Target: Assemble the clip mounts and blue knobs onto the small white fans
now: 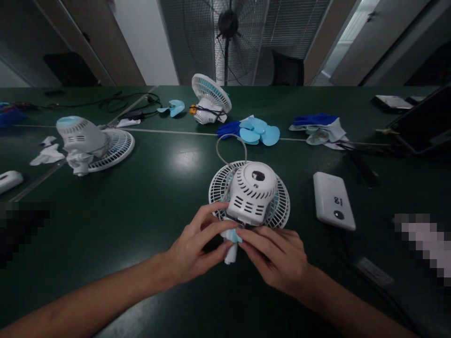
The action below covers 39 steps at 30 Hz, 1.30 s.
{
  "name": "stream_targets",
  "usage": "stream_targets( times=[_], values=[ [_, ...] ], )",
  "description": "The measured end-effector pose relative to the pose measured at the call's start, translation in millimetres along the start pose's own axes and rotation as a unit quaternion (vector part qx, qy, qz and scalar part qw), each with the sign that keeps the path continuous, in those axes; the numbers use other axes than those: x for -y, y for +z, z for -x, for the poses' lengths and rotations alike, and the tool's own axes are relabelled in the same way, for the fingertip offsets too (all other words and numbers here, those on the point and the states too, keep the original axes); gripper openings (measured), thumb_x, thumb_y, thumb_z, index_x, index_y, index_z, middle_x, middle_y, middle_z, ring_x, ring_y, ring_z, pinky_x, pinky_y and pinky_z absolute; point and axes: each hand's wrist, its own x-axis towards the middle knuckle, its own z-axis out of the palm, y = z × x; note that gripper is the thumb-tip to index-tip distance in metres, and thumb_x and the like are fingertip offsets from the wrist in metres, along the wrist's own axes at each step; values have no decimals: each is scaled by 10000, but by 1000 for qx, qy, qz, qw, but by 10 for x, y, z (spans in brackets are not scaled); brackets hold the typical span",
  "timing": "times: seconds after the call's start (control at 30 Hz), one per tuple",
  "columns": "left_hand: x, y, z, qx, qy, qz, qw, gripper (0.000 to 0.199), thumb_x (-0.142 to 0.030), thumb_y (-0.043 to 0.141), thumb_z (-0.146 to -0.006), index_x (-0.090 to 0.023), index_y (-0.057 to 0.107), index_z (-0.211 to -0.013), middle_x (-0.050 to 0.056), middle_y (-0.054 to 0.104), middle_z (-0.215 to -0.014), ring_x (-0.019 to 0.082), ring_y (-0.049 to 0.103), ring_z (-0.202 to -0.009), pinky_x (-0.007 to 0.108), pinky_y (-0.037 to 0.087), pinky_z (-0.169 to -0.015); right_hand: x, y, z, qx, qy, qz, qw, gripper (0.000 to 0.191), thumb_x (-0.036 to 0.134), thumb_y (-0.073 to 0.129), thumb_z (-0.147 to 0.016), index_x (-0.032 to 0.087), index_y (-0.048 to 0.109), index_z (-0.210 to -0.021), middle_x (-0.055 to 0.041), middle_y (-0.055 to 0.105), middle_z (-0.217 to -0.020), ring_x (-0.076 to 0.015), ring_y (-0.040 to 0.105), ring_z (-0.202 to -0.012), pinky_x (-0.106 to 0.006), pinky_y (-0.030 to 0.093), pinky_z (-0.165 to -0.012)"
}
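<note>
A small white fan (pixel 252 195) lies face down on its round grille (pixel 282 206), with its motor housing up. At its near side a small white clip part with a light blue knob (pixel 233 235) sticks out toward me. My left hand (pixel 197 239) is closed on this part from the left, with a finger resting against the housing. From the right, my right hand (pixel 275 253) pinches the light blue knob with its fingertips. A thin grey cable (pixel 231 136) loops up behind the fan. The fingers partly hide the joint between clip and housing.
Another white fan (pixel 82 138) lies at left, and a third (pixel 209 101) stands at the back. Light blue fan blades (pixel 259 131) rest by blue-and-white gloves (pixel 319 126). A white power bank (pixel 334 201) lies right, near a dark screen (pixel 426 122).
</note>
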Motion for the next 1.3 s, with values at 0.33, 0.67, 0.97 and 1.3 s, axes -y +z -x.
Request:
stream_targets(
  times=[0.33, 0.67, 0.97, 1.3],
  values=[
    [-19, 2, -9, -4, 0, -2, 1000, 391, -141, 650, -973, -205, 599, -1356, 161, 429, -1503, 190, 699, -995, 423, 653, -925, 116, -2, -116, -19, 85, -34, 996, 111, 236, 605, -1046, 187, 661, -963, 16, 748, -814, -101, 710, -686, -257, 475, -647],
    [9, 2, 15, 5, 3, -3, 1000, 403, -142, 646, -977, -198, 588, -1372, 168, 416, -1509, 190, 695, -1006, 420, 650, -929, 142, 48, -109, -25, 85, -60, 994, 197, 203, 588, -1032, 199, 611, -837, 45, 657, -660, -88, 617, -532, -246, 447, -568],
    [-10, 2, 4, 1, 2, -4, 1000, 398, -131, 650, -970, -196, 594, -1358, 166, 422, -1504, 187, 697, -997, 414, 648, -920, 116, 8, -25, -22, 28, -53, 998, 174, 96, 588, -960, 152, 657, -1109, -35, 752, -906, -128, 720, -757, -270, 549, -699],
    [-23, -5, -5, 4, 0, -9, 1000, 404, -149, 626, -988, -212, 570, -1383, 167, 422, -1510, 208, 686, -1054, 445, 632, -976, -59, 15, 41, 13, -6, -1, 1000, 413, 89, 617, -940, 196, 638, -1338, -48, 760, -1035, -140, 741, -841, -253, 588, -696]
  ],
)
